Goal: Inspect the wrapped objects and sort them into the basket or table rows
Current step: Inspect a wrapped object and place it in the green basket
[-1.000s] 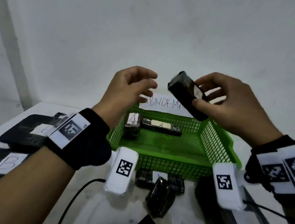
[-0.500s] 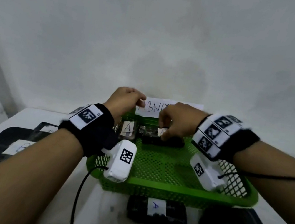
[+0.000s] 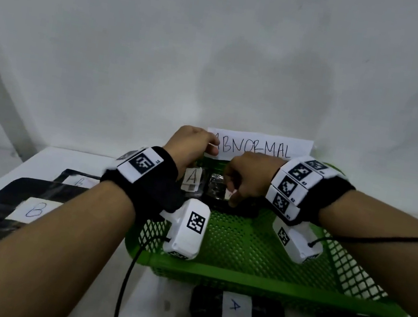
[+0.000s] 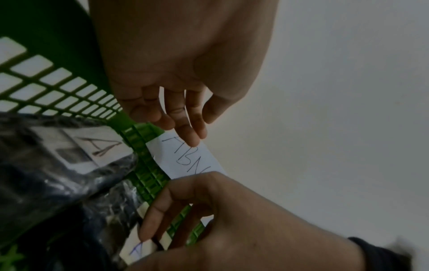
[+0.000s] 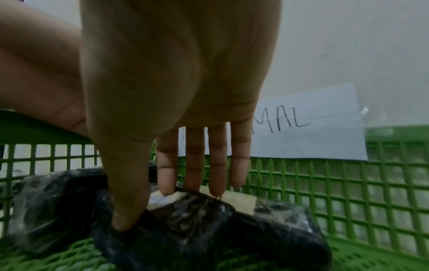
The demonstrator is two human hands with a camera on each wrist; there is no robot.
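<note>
Head view: both hands reach into the far end of the green basket [image 3: 238, 276], which sits at centre frame on the white counter [image 3: 44, 158]. The right hand [image 3: 251, 176] is down on a black wrapped object [image 3: 218, 201] by the basket's far wall, beneath the paper sign reading ABNORMAL [image 3: 259, 147]. The left hand [image 3: 190, 147] hovers by the sign's left edge, fingers loosely curled. Another wrapped object marked A [image 3: 192, 180] stands in the basket just left. In the lower frame, a wrapped pack labelled A [image 3: 238, 312] lies outside the basket; at left lies a flat black pack labelled B [image 3: 14, 206].

Left wrist view: the left hand's fingers [image 4: 185, 128] hang relaxed, holding nothing, one fingertip at the sign.

Right wrist view: the right hand's thumb and fingers [image 5: 192, 165] pinch the wrapped object, which rests on the basket floor.
</note>
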